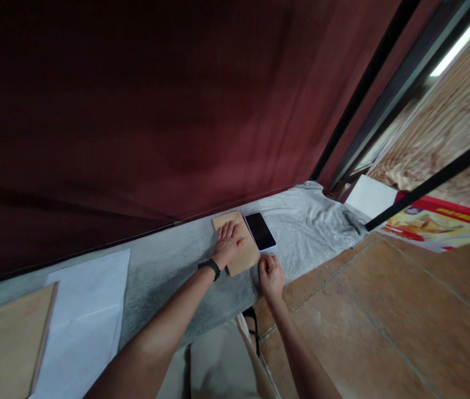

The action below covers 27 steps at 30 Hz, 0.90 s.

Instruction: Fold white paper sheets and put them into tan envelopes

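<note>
A small brown paper envelope (243,257) lies flat on the grey cloth (164,277) of the narrow bench. Spread over its upper left part, palm down, is my left hand (227,239), fingers apart and a dark band on the wrist. My right hand (271,275) is closed at the envelope's near right corner, fingertips pressed together. Whether they pinch that corner or something small, I cannot tell. Just right of the envelope, a phone (260,231) with a dark screen and pale edge lies face up.
To the left, a stack of brown envelopes (13,343) partly covers white paper sheets (89,316). A dark red panel (176,138) rises behind the bench. Black bars (434,180) stand at the right, near a red and yellow printed box (438,219) on the tiled floor (384,299).
</note>
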Each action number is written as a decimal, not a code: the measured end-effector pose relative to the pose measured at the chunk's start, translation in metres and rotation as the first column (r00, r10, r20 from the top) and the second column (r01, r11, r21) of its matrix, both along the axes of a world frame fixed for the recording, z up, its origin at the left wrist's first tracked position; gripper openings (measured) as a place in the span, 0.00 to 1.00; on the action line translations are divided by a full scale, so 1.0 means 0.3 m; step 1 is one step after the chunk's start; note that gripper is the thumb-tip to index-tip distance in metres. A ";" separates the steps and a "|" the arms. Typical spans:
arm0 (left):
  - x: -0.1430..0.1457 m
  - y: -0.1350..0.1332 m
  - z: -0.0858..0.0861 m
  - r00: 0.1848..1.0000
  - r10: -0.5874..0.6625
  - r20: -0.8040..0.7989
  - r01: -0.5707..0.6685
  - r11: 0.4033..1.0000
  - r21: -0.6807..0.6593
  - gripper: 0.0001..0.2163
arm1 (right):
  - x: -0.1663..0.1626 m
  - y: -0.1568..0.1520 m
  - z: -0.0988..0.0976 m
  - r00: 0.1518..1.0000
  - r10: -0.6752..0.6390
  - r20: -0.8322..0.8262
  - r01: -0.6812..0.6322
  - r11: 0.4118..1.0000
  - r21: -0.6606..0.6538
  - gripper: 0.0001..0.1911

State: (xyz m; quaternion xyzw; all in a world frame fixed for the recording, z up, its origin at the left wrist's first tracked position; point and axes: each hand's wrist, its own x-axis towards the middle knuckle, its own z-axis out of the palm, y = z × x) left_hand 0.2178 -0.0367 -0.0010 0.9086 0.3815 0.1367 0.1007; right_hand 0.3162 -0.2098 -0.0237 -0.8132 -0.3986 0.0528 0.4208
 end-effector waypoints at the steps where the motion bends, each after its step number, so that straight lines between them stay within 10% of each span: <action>1: -0.007 -0.007 0.003 1.000 -0.001 0.020 0.001 1.000 -0.005 0.27 | 0.000 0.000 -0.001 1.000 -0.002 0.000 0.002 1.000 0.006 0.21; 15: -0.234 -0.353 -0.073 0.891 0.213 0.400 -0.078 0.942 -0.327 0.31 | 0.014 -0.010 -0.011 0.999 0.024 -0.022 -0.023 0.999 0.031 0.25; 27: -0.824 -0.558 -0.034 0.908 0.372 0.193 -0.371 0.928 -0.042 0.27 | 0.019 -0.063 -0.019 0.999 0.040 -0.024 -0.035 0.984 0.176 0.25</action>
